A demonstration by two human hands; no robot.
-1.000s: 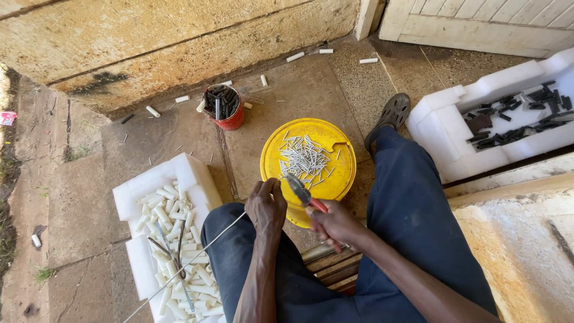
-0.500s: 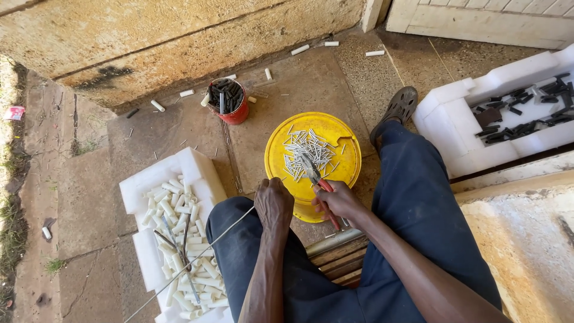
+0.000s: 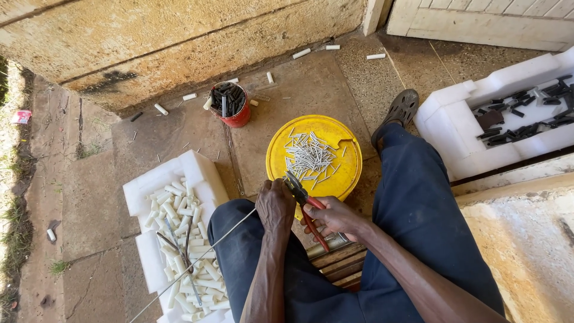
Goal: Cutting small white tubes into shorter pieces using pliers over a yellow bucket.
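**Wire fed to the cutter above the yellow lid**

A long thin wire [image 3: 197, 263] is pinched in the closed left hand [image 3: 275, 206], with its free length trailing down and to the left across the knee and over the white foam tray [image 3: 200, 173]. Red-handled pliers [image 3: 304, 206] are gripped in the closed right hand [image 3: 335, 218], and their jaws are set just beside the left fingertips, where the wire end is held. Compared with the view a second ago, both hands are seen a little closer together and the plier head is brought right up to the left hand; the camera is also tilted slightly, so the scene sits differently in view. This is judged to mean that another short length is about to be nipped off. A heap of short cut wire pieces [image 3: 308, 158] is spread on the yellow lid [image 3: 344, 179] directly beyond the hands. White tube pieces [image 3: 179, 215] are piled in the foam tray at the left, and dark pieces are stood in a small red pot [image 3: 230, 103] near the wall. A second foam tray [image 3: 454, 119] with black parts is placed at the right.
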